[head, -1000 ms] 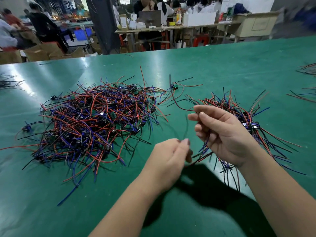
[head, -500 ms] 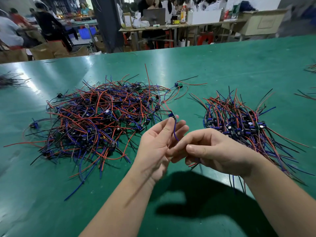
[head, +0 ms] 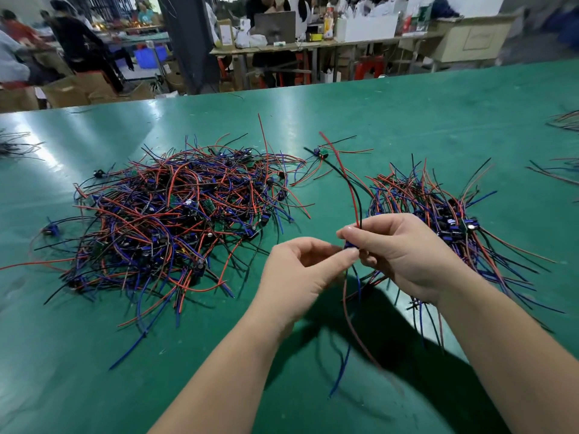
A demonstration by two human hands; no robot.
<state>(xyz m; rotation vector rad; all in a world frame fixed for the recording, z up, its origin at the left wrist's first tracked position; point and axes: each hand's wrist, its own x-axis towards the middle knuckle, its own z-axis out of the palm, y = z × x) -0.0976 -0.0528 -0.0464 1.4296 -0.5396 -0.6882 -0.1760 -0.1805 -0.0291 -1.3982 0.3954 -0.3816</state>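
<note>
Between both hands I hold one small wired part [head: 348, 245] above the green table [head: 407, 120]. My left hand [head: 297, 277] pinches it from the left with thumb and fingertips. My right hand [head: 404, 252] pinches it from the right, where a red and a black wire [head: 354, 195] rise upward. Blue and red wires [head: 346, 327] hang below the hands. A big tangled pile of wired parts [head: 169, 220] lies to the left. A tidier bundle of wired parts [head: 438, 208] lies behind my right hand.
One loose wired part [head: 321, 152] lies between the two piles at the back. More wire bundles sit at the right edge [head: 564, 120] and the far left edge [head: 15, 147]. Beyond the table are people, benches and cardboard boxes.
The hands have drawn slightly apart and lifted, with the part now pinched between both. Its red and black wires now stand up above my right hand and the others hang below.
</note>
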